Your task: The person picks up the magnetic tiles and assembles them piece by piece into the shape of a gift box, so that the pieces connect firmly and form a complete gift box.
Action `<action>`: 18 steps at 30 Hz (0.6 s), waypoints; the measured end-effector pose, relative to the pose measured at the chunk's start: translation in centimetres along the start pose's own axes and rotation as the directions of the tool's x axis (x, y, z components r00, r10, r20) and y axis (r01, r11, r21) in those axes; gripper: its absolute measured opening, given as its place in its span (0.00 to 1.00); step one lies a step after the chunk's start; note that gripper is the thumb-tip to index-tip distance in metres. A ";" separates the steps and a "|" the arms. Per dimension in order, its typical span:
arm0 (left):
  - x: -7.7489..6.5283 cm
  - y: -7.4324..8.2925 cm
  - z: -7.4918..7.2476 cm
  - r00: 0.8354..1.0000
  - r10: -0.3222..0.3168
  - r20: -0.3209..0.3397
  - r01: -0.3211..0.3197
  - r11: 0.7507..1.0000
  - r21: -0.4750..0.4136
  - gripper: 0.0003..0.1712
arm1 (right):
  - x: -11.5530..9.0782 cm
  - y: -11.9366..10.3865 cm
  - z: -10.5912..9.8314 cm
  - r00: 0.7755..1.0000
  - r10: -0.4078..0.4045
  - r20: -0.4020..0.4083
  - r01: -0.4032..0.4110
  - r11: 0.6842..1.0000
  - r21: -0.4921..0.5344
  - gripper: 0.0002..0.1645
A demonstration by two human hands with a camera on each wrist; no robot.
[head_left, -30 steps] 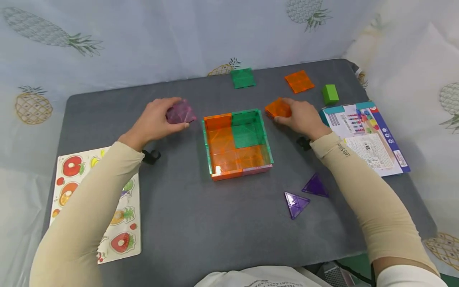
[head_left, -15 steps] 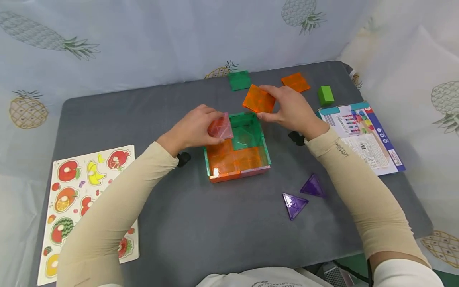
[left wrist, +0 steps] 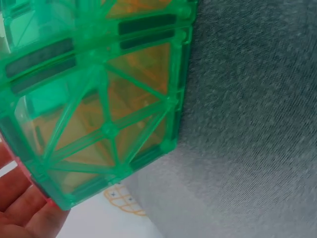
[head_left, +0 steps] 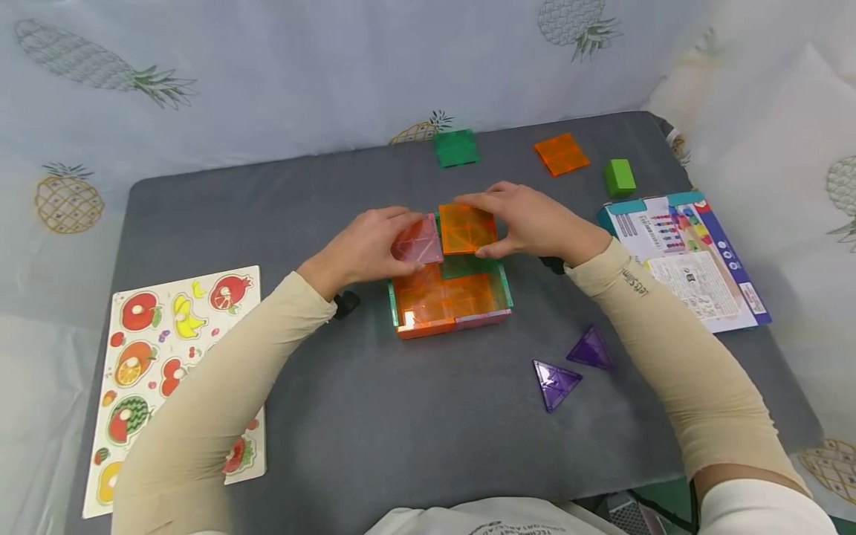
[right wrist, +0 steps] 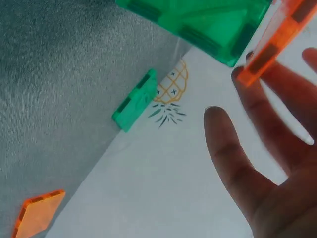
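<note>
A low open-topped box of magnetic tiles point(head_left: 428, 327), orange and green, stands mid-table. Over its back left corner my left hand point(head_left: 361, 249) pinches a pink square magnetic tile point(head_left: 421, 238) between thumb and fingers. Beside it, my right hand point(head_left: 531, 223) grips an orange square magnetic tile point(head_left: 467, 229) by its far and near edges, over the box's back right corner. The two tiles lie nearly edge to edge. In the left wrist view, a green wall tile point(left wrist: 109, 129) fills the upper left. The right wrist view shows the orange tile's edge point(right wrist: 277, 44) at the fingertips.
A fruit puzzle board point(head_left: 187, 319) lies at the left, partly under the left arm. Two purple triangle tiles point(head_left: 556, 384) lie front right. Behind are a loose green tile point(head_left: 457, 148), an orange tile point(head_left: 562, 154), a green block point(head_left: 620, 177) and a printed package point(head_left: 695, 260).
The left hand has brought the pink tile rightward over the box. The right hand lifted the orange tile, carried it left, and now has it level and lower beside the pink one.
</note>
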State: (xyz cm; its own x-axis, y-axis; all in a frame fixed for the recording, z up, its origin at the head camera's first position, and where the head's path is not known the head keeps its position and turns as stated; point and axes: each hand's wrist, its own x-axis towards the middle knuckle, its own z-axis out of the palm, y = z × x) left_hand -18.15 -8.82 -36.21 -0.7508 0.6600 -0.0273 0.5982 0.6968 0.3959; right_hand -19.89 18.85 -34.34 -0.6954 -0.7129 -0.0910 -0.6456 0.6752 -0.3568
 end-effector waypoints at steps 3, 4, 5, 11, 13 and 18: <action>0.0 -0.1 0.2 1.000 0.001 -0.009 -0.001 1.000 0.001 0.43 | 0.0 0.0 0.3 1.000 -0.019 0.019 0.019 1.000 0.009 0.48; 0.0 -0.1 0.3 1.000 -0.002 -0.014 0.002 1.000 0.005 0.43 | 0.0 0.0 0.4 1.000 -0.022 0.021 0.022 1.000 0.013 0.48; 0.0 -0.2 0.4 1.000 -0.004 -0.018 0.004 1.000 0.006 0.44 | 0.0 0.0 0.4 0.999 -0.022 0.024 0.022 1.000 0.019 0.49; -1.0 -0.3 0.9 0.998 -0.038 -0.048 0.038 0.999 -0.009 0.46 | 0.6 1.5 0.6 1.000 0.020 -0.008 -0.019 0.985 0.169 0.47; -1.5 -0.4 1.2 0.997 -0.058 -0.053 0.057 0.998 -0.027 0.48 | 1.2 3.0 0.3 0.994 0.098 -0.042 -0.087 0.971 0.223 0.44; -2.1 -0.8 1.5 0.993 -0.098 -0.072 0.090 0.990 -0.107 0.50 | 2.7 8.8 -0.5 0.907 0.416 0.067 -0.421 0.891 0.173 0.46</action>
State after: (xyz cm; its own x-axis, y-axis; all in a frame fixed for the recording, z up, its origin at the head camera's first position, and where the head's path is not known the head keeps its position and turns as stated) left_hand -16.61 -10.34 -37.84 -0.8237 0.5670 0.0001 0.4951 0.7192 0.4875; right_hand -27.62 22.91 -37.24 -0.8780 -0.3787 -0.2928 -0.2277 0.8684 -0.4405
